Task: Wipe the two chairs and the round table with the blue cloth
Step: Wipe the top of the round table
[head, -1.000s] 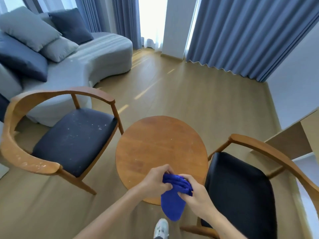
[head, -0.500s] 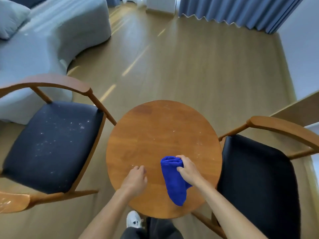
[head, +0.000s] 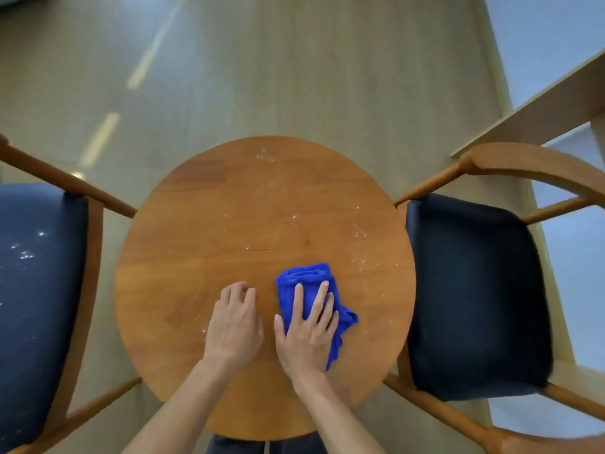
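Now the right hand (head: pixel 309 332) is pressing flat, fingers straight, on the blue cloth (head: pixel 314 296) lying on the round tabletop (head: pixel 203 244), left hand (head: pixel 234 326) resting beside it, loosely curled, holding nothing

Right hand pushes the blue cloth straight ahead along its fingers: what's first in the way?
Likely only white specks on the round wooden table; the right hand on the blue cloth faces no other obstacle before the far rim.

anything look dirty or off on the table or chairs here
Yes: pale specks are scattered over the far and right parts of the round table, and more dot the left chair's dark seat. The right chair seat looks clean.
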A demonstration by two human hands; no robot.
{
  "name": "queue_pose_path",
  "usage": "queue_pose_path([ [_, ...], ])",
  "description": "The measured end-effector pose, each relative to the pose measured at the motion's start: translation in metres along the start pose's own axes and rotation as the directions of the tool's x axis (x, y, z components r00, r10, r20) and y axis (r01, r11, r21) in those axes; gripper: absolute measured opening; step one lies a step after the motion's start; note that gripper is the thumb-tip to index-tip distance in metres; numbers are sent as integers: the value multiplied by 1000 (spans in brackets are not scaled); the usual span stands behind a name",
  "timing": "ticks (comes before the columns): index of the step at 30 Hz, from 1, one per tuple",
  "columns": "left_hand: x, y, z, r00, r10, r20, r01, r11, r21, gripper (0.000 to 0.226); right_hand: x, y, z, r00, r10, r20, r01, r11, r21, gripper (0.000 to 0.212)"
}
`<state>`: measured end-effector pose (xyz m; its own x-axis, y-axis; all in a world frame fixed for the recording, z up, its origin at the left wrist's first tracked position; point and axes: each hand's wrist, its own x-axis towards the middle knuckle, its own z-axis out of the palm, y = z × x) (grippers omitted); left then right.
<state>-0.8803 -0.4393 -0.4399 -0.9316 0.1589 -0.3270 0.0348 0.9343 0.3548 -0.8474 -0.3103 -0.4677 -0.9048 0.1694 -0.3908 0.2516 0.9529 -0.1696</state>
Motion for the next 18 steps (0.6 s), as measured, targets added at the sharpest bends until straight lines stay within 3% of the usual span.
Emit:
queue_pose_path([
  [2, 12, 0, 6, 996, 71, -49, -70, 998, 4, 34, -4, 8, 8, 997, -38, -63, 37, 999, -22, 63],
  [4, 23, 1, 11, 989, 110, -95, -111, 994, -1, 33, -18, 31, 17, 960, -255, -112, 249, 966, -68, 59],
  [7, 33, 3, 21, 977, 171, -131, -171, 985, 16, 28, -16, 87, 14, 754, -651, -88, 639, 758, -130, 52],
  [9, 38, 3, 29, 965, 225, -132, -221, 974, 40, 30, 25, 123, -6, 632, -770, -91, 747, 636, -191, 51],
  [11, 42, 3, 37, 952, 274, -135, -266, 961, 74, 34, 84, 149, -28, 692, -698, -183, 665, 715, -213, 53],
  [14, 45, 6, 46, 934, 313, -170, -300, 949, 97, 35, 173, 154, -65, 893, -281, -351, 254, 960, -121, 58],
  [16, 46, 9, 49, 925, 321, -203, -308, 947, 94, 36, 207, 143, -78, 927, -47, -372, 43, 999, -21, 59],
  [18, 45, 9, 52, 924, 330, -194, -313, 943, 113, 37, 208, 134, -77, 913, 32, -407, -37, 999, -5, 58],
])
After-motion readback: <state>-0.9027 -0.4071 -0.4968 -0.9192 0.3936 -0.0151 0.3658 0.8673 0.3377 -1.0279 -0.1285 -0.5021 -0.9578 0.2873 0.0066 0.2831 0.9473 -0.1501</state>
